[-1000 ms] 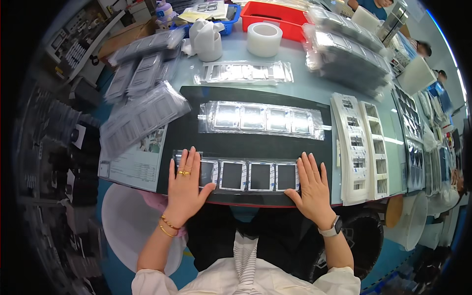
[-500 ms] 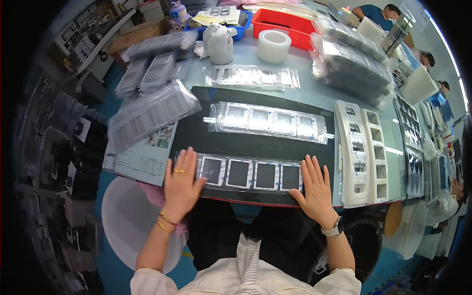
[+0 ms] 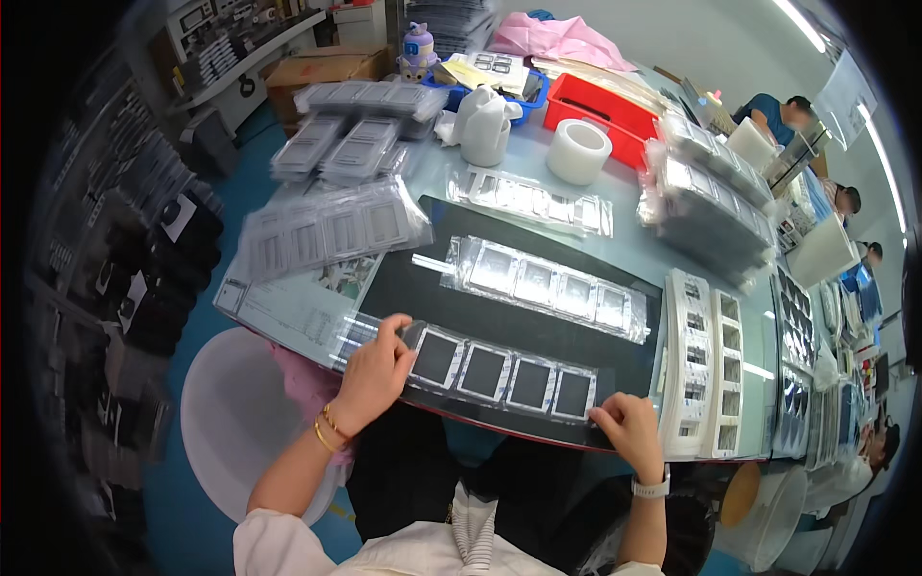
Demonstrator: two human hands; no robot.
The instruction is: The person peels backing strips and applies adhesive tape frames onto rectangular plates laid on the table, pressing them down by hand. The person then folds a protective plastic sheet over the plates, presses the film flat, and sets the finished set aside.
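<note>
A clear plastic strip carrying several white-edged rectangular frames (image 3: 509,374) lies along the near edge of a black mat (image 3: 403,288). My left hand (image 3: 376,372) has its fingers bent and closed on the strip's left end. At the opposite end, my right hand (image 3: 629,427) pinches the near right corner between thumb and curled fingers. Farther up the mat rests a second strip of frames (image 3: 552,286) in shiny clear film. Beyond the mat lies another film-covered strip (image 3: 528,200).
Stacks of bagged frames stand at left (image 3: 336,230) and right (image 3: 706,206). A clear tape roll (image 3: 579,152), a white-wrapped roll (image 3: 483,130), a red bin (image 3: 605,120) and a blue basket (image 3: 533,101) are behind. White frame strips (image 3: 687,360) lie right; co-workers sit beyond.
Both hands went from lying flat with fingers stretched to bent fingers gripping the strip's ends. The whole view has tilted, so the table appears turned clockwise.
</note>
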